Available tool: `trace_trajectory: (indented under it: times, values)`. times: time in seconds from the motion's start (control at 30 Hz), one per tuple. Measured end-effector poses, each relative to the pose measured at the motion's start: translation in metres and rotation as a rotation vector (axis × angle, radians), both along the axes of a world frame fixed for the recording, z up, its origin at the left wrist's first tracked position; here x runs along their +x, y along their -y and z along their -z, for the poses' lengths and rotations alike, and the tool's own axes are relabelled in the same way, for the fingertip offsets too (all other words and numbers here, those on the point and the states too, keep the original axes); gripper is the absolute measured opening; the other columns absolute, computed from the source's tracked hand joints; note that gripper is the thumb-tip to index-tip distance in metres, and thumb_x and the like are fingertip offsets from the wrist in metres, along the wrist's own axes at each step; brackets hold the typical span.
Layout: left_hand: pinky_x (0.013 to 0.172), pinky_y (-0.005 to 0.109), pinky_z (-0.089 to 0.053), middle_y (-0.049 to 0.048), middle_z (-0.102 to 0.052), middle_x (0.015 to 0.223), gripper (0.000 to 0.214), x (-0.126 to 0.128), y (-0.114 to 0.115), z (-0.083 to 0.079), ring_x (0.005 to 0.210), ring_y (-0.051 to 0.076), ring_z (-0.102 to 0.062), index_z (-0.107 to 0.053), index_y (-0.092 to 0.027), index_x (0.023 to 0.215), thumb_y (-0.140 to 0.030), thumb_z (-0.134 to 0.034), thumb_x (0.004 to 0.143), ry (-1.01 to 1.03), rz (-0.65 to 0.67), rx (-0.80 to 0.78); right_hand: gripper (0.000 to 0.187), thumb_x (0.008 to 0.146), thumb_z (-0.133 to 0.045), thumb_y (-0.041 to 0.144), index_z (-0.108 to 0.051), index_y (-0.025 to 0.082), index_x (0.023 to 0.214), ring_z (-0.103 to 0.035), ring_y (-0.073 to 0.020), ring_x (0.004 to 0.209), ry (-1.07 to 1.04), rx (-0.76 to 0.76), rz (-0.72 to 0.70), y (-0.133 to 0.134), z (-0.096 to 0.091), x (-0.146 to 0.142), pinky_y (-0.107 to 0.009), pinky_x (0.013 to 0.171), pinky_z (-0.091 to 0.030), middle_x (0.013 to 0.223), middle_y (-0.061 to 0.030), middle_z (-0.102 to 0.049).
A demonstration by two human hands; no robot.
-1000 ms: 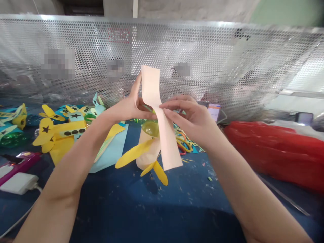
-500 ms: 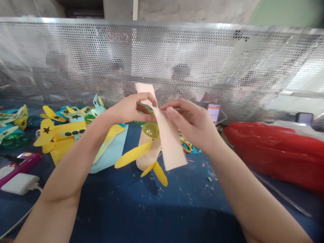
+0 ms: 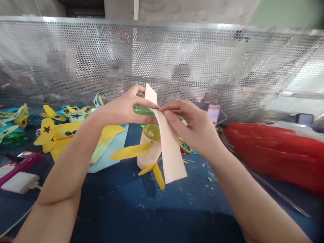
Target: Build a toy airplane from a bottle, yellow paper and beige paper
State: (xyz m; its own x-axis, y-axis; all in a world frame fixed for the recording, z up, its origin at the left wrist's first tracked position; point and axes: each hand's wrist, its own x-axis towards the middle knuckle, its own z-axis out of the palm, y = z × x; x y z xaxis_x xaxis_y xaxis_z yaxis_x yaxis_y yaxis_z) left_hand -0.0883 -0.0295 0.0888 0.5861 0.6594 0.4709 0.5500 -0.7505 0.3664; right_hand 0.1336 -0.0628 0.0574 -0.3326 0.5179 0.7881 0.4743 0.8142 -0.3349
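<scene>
My left hand [image 3: 121, 108] is closed around a green plastic bottle [image 3: 141, 110] held up in front of me. A long pale pink paper strip [image 3: 169, 148] runs across the bottle and hangs down toward the table. My right hand [image 3: 194, 126] pinches the strip against the bottle with thumb and forefinger. Below the hands, on the blue table [image 3: 152, 209], stands a bottle craft [image 3: 149, 148] wrapped in pink paper with yellow paper blades [image 3: 129, 152].
Yellow paper planes with black stars [image 3: 60, 131] and light blue paper [image 3: 108, 152] lie at the left. A pink tool [image 3: 17, 165] and a white charger [image 3: 19, 183] sit at the near left. A red plastic bag [image 3: 275, 152] fills the right. A perforated metal screen [image 3: 177, 60] stands behind.
The strip's upper end, which stood tall above my hands, has been folded down over the green bottle. My left thumb and fingers have closed over it.
</scene>
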Motion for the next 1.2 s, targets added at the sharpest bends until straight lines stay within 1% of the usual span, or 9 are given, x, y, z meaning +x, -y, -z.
trace_trajectory:
  times: [0.13, 0.2, 0.3, 0.37, 0.47, 0.57, 0.83, 0.97, 1.2]
  values:
    - [0.116, 0.053, -0.033, -0.0015, -0.022, 0.161, 0.06, -0.005, 0.02, -0.008, 0.148, 0.04, -0.02, -0.065, -0.039, 0.127, -0.047, -0.082, 0.07, -0.081, -0.071, 0.154, 0.014, 0.095, -0.054, 0.023, -0.068, 0.022, 0.098, -0.067, -0.0205, 0.093, -0.003, -0.005, -0.01, 0.001, 0.0, 0.0, -0.037, 0.082, -0.055, 0.098, -0.0051, -0.07]
    - [0.114, 0.047, -0.036, 0.0033, -0.03, 0.158, 0.047, -0.004, 0.03, -0.011, 0.144, 0.034, -0.032, -0.066, -0.033, 0.126, -0.036, -0.075, 0.08, -0.048, -0.086, 0.247, 0.014, 0.094, -0.054, 0.022, -0.068, 0.022, 0.098, -0.066, -0.0202, 0.092, 0.003, -0.006, -0.006, 0.001, -0.001, -0.001, -0.037, 0.083, -0.054, 0.097, -0.0049, -0.07]
    - [0.096, 0.033, -0.048, 0.0046, -0.063, 0.126, 0.016, 0.004, 0.038, -0.012, 0.117, 0.023, -0.058, -0.074, -0.025, 0.099, -0.029, -0.064, 0.087, 0.079, -0.003, 0.328, 0.014, 0.094, -0.054, 0.021, -0.067, 0.022, 0.096, -0.066, -0.0198, 0.091, 0.012, 0.01, -0.004, 0.001, -0.001, -0.001, -0.037, 0.083, -0.053, 0.097, -0.0043, -0.07]
    - [0.083, 0.028, -0.05, 0.0033, -0.071, 0.102, 0.019, 0.011, 0.039, -0.011, 0.096, 0.018, -0.065, -0.073, -0.022, 0.087, -0.03, -0.057, 0.092, 0.146, 0.058, 0.273, 0.013, 0.093, -0.054, 0.02, -0.067, 0.022, 0.094, -0.065, -0.0196, 0.09, 0.018, 0.046, 0.008, 0.001, -0.002, -0.001, -0.037, 0.082, -0.052, 0.094, -0.0038, -0.07]
    - [0.074, 0.026, -0.049, 0.0029, -0.072, 0.089, 0.019, 0.019, 0.034, -0.006, 0.083, 0.015, -0.065, -0.071, -0.02, 0.083, -0.031, -0.058, 0.092, 0.206, 0.068, 0.183, 0.013, 0.093, -0.054, 0.019, -0.067, 0.023, 0.091, -0.064, -0.0197, 0.091, 0.038, 0.104, 0.04, 0.001, -0.003, -0.001, -0.037, 0.083, -0.051, 0.091, -0.0037, -0.069]
    - [0.076, 0.027, -0.049, 0.0016, -0.072, 0.088, 0.01, 0.021, 0.028, -0.002, 0.082, 0.015, -0.066, -0.069, -0.02, 0.081, -0.029, -0.065, 0.085, 0.22, 0.059, 0.117, 0.012, 0.093, -0.055, 0.022, -0.067, 0.023, 0.088, -0.063, -0.0196, 0.092, 0.026, 0.109, 0.043, -0.001, -0.001, -0.002, -0.037, 0.084, -0.05, 0.09, -0.0036, -0.069]
    - [0.08, 0.028, -0.051, 0.0019, -0.073, 0.089, 0.011, 0.011, 0.023, -0.007, 0.085, 0.016, -0.068, -0.065, -0.02, 0.083, -0.029, -0.07, 0.079, 0.207, 0.165, -0.114, 0.011, 0.085, -0.07, 0.032, -0.069, 0.021, 0.083, -0.068, -0.0184, 0.079, -0.17, -0.12, -0.022, 0.0, -0.001, -0.001, -0.034, 0.073, -0.055, 0.083, -0.0021, -0.073]
    - [0.083, 0.029, -0.052, 0.0024, -0.073, 0.091, 0.014, 0.008, 0.021, -0.008, 0.087, 0.017, -0.069, -0.065, -0.019, 0.084, -0.03, -0.071, 0.079, 0.202, 0.158, -0.139, 0.01, 0.084, -0.07, 0.031, -0.076, 0.023, 0.086, -0.071, -0.0206, 0.082, -0.103, -0.19, 0.023, 0.007, -0.008, 0.003, -0.036, 0.075, -0.058, 0.089, -0.0026, -0.077]
    - [0.083, 0.031, -0.052, 0.0027, -0.073, 0.089, 0.013, 0.008, 0.023, -0.009, 0.089, 0.019, -0.07, -0.064, -0.02, 0.079, -0.029, -0.073, 0.076, 0.222, 0.116, -0.146, 0.007, 0.081, -0.073, 0.028, -0.077, 0.023, 0.081, -0.072, -0.0195, 0.077, -0.141, -0.164, 0.081, 0.005, -0.005, 0.002, -0.034, 0.072, -0.058, 0.084, -0.0019, -0.078]
